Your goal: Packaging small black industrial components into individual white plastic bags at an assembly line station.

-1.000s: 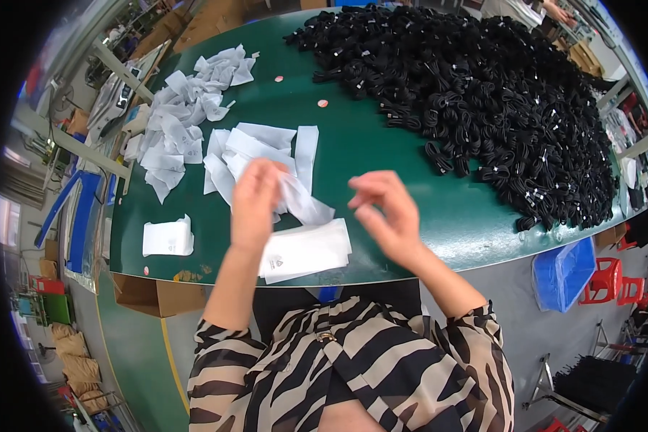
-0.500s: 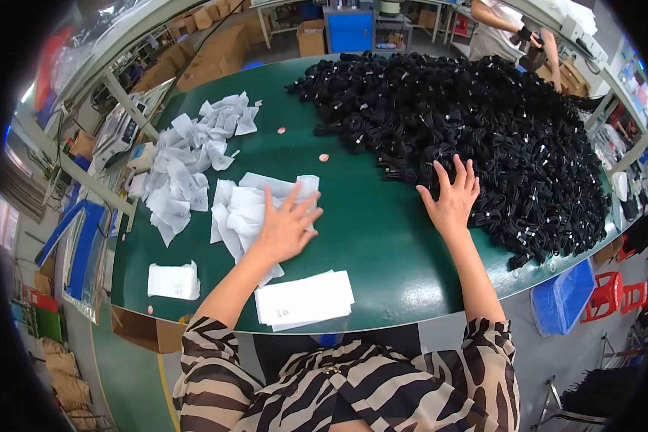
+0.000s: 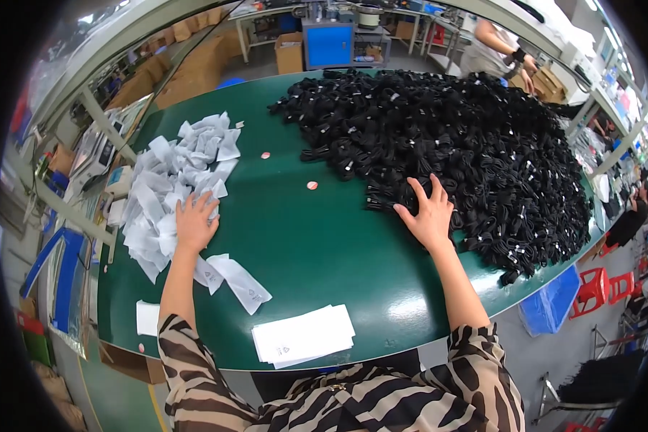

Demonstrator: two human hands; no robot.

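Note:
My left hand (image 3: 196,227) lies with fingers spread on the near right side of a heap of thin white packing bags (image 3: 151,194). Two or so loose bags (image 3: 239,281) trail from under that wrist onto the green table. My right hand (image 3: 430,219), fingers apart and slightly curved, rests at the left edge of a large pile of bundled black cables (image 3: 475,158); no bundle is visibly gripped. A flat stack of white printed bags (image 3: 304,336) lies at the front edge between my arms. Left of my left forearm sits a small white stack (image 3: 147,317), partly hidden.
The green table (image 3: 317,252) has two small round stickers, one (image 3: 312,186) at mid-table. Metal frame posts (image 3: 108,126) stand at both sides. A blue bin (image 3: 551,301) and red stools (image 3: 590,291) are on the floor at right. Another person (image 3: 493,50) stands beyond the cables.
My left hand has moved left with the middle bunch of bags, which now joins the heap, leaving loose bags trailing. The right hand stays by the cables. The whole view has shifted slightly.

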